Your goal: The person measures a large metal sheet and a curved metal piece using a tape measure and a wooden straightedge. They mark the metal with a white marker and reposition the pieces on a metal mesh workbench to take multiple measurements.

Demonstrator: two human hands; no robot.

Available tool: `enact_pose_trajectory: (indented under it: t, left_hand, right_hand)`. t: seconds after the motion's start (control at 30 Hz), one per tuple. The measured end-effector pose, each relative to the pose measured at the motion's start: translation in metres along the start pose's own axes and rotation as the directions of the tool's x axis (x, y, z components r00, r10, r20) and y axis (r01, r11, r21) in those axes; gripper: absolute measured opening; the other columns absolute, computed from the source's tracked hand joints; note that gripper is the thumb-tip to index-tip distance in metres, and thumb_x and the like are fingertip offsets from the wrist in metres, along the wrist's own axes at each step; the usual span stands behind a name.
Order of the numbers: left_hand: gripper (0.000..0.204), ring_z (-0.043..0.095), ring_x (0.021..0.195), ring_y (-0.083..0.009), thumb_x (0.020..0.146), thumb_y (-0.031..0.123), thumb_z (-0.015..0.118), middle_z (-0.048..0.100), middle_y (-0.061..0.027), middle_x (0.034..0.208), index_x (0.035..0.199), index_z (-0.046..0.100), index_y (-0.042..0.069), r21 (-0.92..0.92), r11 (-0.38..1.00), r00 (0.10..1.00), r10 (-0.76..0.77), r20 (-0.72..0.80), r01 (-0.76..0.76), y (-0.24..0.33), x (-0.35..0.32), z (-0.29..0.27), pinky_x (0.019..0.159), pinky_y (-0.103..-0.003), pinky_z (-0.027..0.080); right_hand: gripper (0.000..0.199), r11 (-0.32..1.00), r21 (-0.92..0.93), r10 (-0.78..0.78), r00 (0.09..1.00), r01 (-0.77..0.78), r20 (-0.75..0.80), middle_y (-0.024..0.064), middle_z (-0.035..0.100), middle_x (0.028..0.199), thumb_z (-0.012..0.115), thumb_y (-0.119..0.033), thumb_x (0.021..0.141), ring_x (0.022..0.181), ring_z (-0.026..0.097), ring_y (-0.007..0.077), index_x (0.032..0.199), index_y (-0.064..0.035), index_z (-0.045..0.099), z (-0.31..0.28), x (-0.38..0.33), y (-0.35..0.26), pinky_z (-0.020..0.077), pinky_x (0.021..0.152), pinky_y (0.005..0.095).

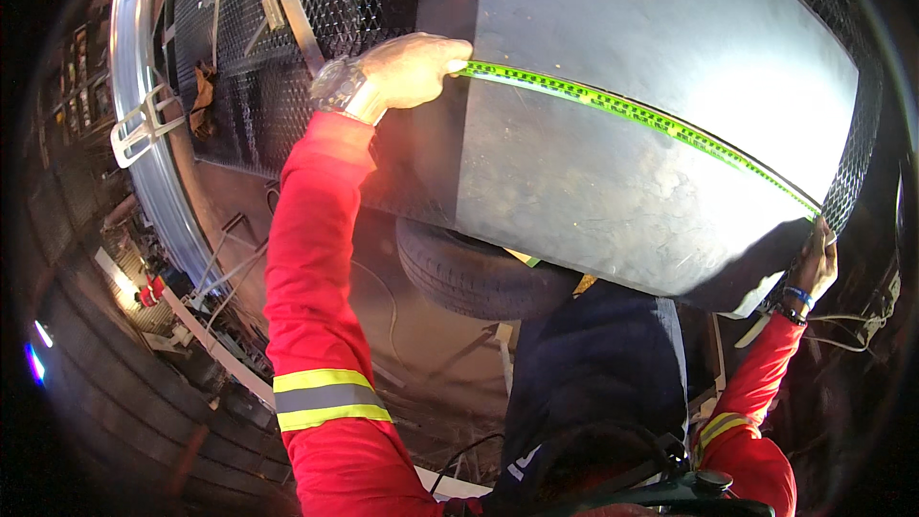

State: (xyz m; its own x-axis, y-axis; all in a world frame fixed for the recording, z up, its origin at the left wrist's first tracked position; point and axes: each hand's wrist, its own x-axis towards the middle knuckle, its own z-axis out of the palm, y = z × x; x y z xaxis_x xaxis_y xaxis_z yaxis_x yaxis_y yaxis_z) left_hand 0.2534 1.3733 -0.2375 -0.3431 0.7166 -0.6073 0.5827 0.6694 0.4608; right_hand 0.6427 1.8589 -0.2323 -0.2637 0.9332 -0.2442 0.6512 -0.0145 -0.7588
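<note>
Head | left hand (410,70), right hand (816,263) | stretching green tape (639,112) | across metal sheet (593,177)

Flat, bright green tape measure (661,122) with dark markings, drawn out across a broad, smooth, grey metal-like sheet (593,172). The tape slopes from the upper centre of the frame down to the right, appearing slightly bowed; a thin dark line follows part of its upper edge. The sheet fills the upper centre and upper right, its top passing out of frame. Its surface bears faint smudges, strong glare at upper right and dark shadow near its lower right corner.
</note>
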Motion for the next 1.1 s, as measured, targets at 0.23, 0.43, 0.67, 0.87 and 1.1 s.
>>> enact_pose_trajectory:
  t: [0.23, 0.43, 0.67, 0.87, 1.1]
  left_hand:
    - [0.009, 0.053, 0.086, -0.0434, 0.09, 0.007, 0.047, 0.055, -0.0212, 0.089, 0.095, 0.052, 0.002, 0.053, 0.998, 0.987, 0.039, -0.157, -0.031, 0.007, -0.01, 0.008, 0.071, -0.05, 0.04]
    - [0.018, 0.049, 0.084, -0.0427, 0.096, 0.016, 0.047, 0.047, -0.0206, 0.086, 0.094, 0.047, -0.002, 0.059, 0.998, 0.995, -0.009, -0.098, 0.015, 0.021, -0.01, 0.001, 0.073, -0.044, 0.041]
    - [0.021, 0.049, 0.087, -0.0449, 0.098, 0.021, 0.045, 0.05, -0.021, 0.089, 0.095, 0.048, 0.001, 0.084, 0.996, 0.999, -0.035, -0.028, 0.037, 0.023, -0.011, -0.005, 0.072, -0.047, 0.041]
    - [0.025, 0.05, 0.09, -0.0468, 0.1, 0.024, 0.041, 0.053, -0.0236, 0.091, 0.098, 0.049, 0.001, 0.094, 0.993, 0.996, -0.07, -0.048, 0.075, 0.02, -0.01, 0.003, 0.073, -0.049, 0.041]
    - [0.024, 0.052, 0.088, -0.0451, 0.1, 0.022, 0.042, 0.052, -0.0229, 0.089, 0.098, 0.05, -0.001, 0.071, 0.996, 0.996, -0.042, -0.077, 0.048, 0.023, -0.012, 0.003, 0.073, -0.045, 0.042]
  right_hand:
    - [0.019, 0.989, 0.117, -0.091, 0.996, 0.091, -0.005, -0.0054, 0.059, 0.069, 0.07, -0.019, 0.087, 0.052, 0.046, 0.0025, 0.1, -0.0057, 0.072, 0.002, 0.006, 0.014, 0.0332, 0.046, 0.0173]
    - [0.015, 0.993, 0.113, -0.039, 0.999, 0.042, -0.025, -0.005, 0.056, 0.062, 0.073, -0.017, 0.085, 0.049, 0.044, 0.0012, 0.091, -0.003, 0.073, 0.009, -0.003, -0.005, 0.032, 0.044, 0.0176]
    - [0.015, 0.987, 0.136, -0.074, 0.996, 0.081, -0.055, -0.0065, 0.054, 0.061, 0.074, -0.016, 0.084, 0.052, 0.041, 0.0005, 0.087, -0.0017, 0.073, 0.016, -0.008, -0.008, 0.0302, 0.045, 0.0187]
    - [0.015, 0.978, 0.027, -0.204, 0.977, 0.206, -0.062, -0.0068, 0.052, 0.058, 0.073, -0.019, 0.085, 0.049, 0.042, 0.0008, 0.086, -0.0048, 0.072, 0.013, -0.002, -0.002, 0.0297, 0.044, 0.0182]
    - [0.015, 0.978, 0.05, -0.202, 0.978, 0.205, -0.05, -0.0042, 0.056, 0.062, 0.073, -0.018, 0.084, 0.055, 0.046, 0.0021, 0.087, -0.0029, 0.073, 0.014, -0.002, -0.004, 0.0343, 0.05, 0.0201]
